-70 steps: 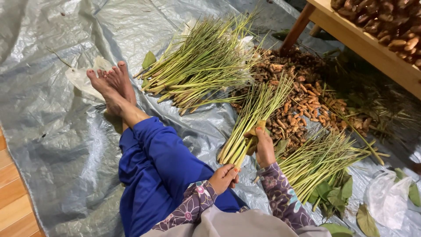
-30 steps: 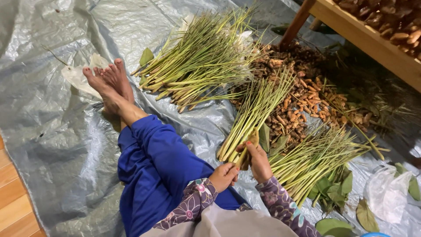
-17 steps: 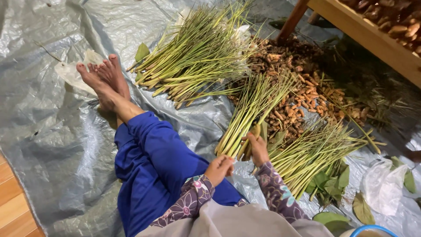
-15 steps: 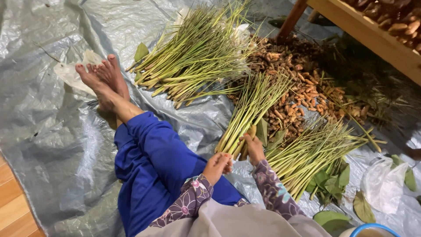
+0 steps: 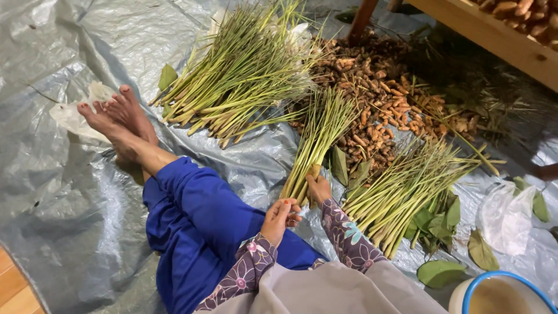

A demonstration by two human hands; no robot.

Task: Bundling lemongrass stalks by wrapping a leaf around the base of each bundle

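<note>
I sit on a grey plastic tarp point(image 5: 52, 192) with my legs in blue trousers stretched out. A small bundle of lemongrass stalks point(image 5: 317, 139) lies in front of me, root ends toward me. My right hand point(image 5: 318, 189) grips the base of this bundle. My left hand point(image 5: 280, 214) rests on my knee just beside the stalk ends, fingers curled loosely, holding nothing that I can see. A large heap of lemongrass point(image 5: 244, 70) lies farther out to the left. Another bundle point(image 5: 407, 186) lies to the right.
A pile of brown turmeric roots point(image 5: 383, 99) spreads behind the bundles. Green leaves point(image 5: 439, 273) lie at the right, near a white plastic bag point(image 5: 505, 215) and a blue-rimmed bucket point(image 5: 500, 291). A wooden table leg point(image 5: 361, 17) and shelf point(image 5: 494, 35) stand at the top right.
My right hand slid down from the middle of the small bundle to its root end. My left hand shifted slightly toward the stalk ends.
</note>
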